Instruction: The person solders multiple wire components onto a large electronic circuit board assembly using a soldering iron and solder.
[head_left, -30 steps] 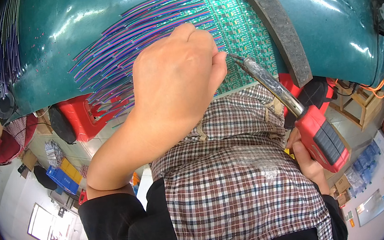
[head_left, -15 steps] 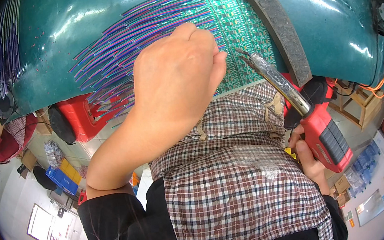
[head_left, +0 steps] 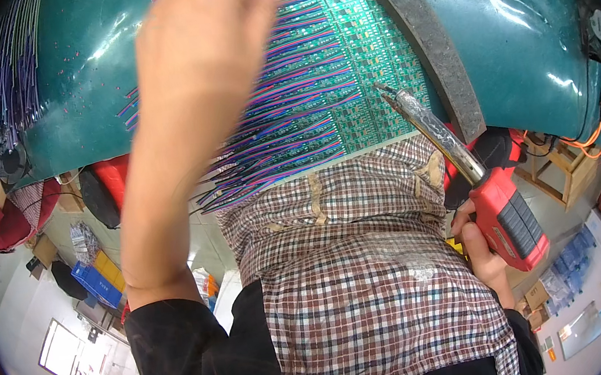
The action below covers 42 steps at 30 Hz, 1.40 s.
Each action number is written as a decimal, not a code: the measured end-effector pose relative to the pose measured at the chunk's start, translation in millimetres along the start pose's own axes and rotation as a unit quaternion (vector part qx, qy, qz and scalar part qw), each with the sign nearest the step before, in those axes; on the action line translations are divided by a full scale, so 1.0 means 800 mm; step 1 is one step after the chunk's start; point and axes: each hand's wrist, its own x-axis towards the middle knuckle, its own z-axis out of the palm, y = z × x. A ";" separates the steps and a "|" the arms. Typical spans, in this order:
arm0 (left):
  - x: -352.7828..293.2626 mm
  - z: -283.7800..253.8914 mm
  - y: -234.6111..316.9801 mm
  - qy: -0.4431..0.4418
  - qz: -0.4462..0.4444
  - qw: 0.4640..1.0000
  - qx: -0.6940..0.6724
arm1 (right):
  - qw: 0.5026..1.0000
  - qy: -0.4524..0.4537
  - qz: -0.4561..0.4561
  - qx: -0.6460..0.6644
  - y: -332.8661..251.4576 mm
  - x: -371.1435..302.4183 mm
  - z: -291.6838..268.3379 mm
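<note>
My right hand is closed around the red and black handle of a soldering gun, whose metal tip points up and left over a green circuit-board panel. Rows of thin multicoloured wires run leftward from the panel, some ending over my checked apron. Above the wires' left part, my left hand is raised near the picture's top edge. Motion blurs it, and its fingers are mostly hidden, so I cannot see what it holds, if anything.
A dark grey bar lies along the panel's right side on the green table mat. A bundle of wires hangs at the far left, near another person's red sleeve. An orange cable and a wooden stool are at the right.
My left hand has moved up and left, away from the wire ends at the panel, uncovering more wires. The soldering gun has barely moved.
</note>
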 end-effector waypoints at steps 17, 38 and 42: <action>0.015 -0.023 0.006 -0.018 -0.073 0.997 -0.032 | 1.000 0.017 0.000 -0.012 0.000 -0.003 0.001; -0.065 0.020 0.082 -0.131 -0.123 0.979 -0.098 | 0.997 -0.003 -0.067 0.033 0.015 0.005 0.010; -0.066 0.020 0.083 -0.124 -0.120 0.980 -0.095 | 0.995 -0.023 -0.092 0.025 0.017 0.009 0.007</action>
